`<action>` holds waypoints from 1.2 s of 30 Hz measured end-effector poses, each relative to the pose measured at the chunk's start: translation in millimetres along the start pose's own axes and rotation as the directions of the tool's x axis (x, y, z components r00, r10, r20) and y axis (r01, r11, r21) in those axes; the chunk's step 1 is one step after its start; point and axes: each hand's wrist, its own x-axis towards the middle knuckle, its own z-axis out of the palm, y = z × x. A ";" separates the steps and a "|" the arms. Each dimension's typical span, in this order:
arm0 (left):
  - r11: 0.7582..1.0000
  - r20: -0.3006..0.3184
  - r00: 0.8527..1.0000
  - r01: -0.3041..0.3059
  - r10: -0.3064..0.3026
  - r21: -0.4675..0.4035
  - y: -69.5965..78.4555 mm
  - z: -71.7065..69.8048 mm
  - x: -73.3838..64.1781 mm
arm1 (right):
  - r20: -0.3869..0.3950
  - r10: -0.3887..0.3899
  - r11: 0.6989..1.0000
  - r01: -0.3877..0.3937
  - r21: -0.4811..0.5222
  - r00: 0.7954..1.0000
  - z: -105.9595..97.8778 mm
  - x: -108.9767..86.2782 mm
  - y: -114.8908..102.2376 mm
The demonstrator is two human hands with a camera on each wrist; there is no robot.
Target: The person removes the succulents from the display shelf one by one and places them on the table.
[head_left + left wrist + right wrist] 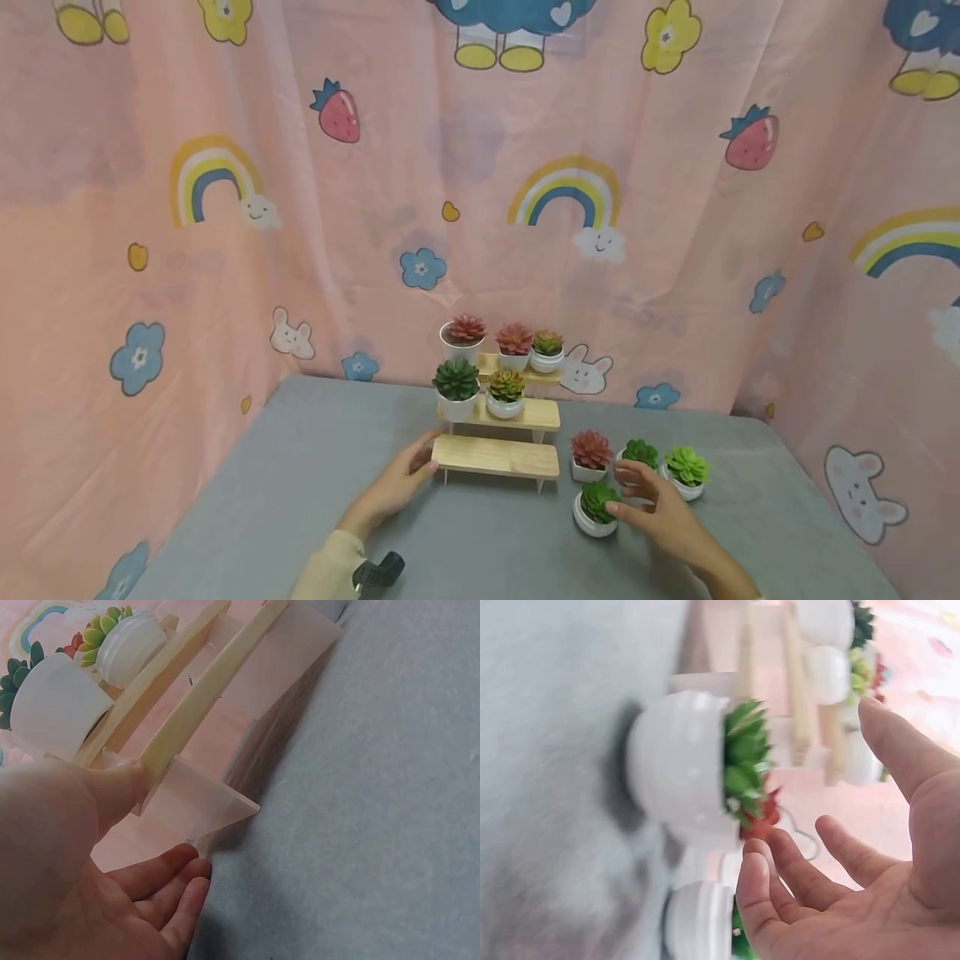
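Note:
In the head view my left hand (396,483) is beside the left end of a tiered wooden plant stand (497,457). The left wrist view shows the thumb (124,784) against the end of the lowest shelf, with the other fingers extended near its clear leg (206,799). My right hand (663,518) hovers with fingers spread, holding nothing. Nearest to it is a green potted succulent (596,510) in a round white pot. Behind stand a red potted succulent (591,454), a dark green potted succulent (640,452) partly hidden by the fingers, and a bright green potted succulent (685,473).
On the middle shelf (542,414) stand a dark green succulent (456,382) and a yellow-green succulent (506,387). The top shelf holds several more white pots, among them a red succulent (514,340). A printed pink curtain (480,125) hangs behind the grey table (315,433).

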 end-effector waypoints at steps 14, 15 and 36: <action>1.000 -0.005 1.000 0.012 -0.012 -0.009 -0.1 2.5 -2.6 | -0.091 -0.130 0.991 0.132 0.017 0.987 8.5 7.3 -36.3; 1.000 -0.007 1.000 0.011 -0.011 -0.006 0.3 2.5 -3.0 | -0.087 -0.141 0.989 0.143 0.024 0.986 9.5 9.0 -38.5; 1.000 -0.010 1.000 0.014 -0.014 -0.003 3.8 0.6 -3.4 | -0.060 -0.191 0.980 0.194 0.052 0.980 29.9 52.3 -63.6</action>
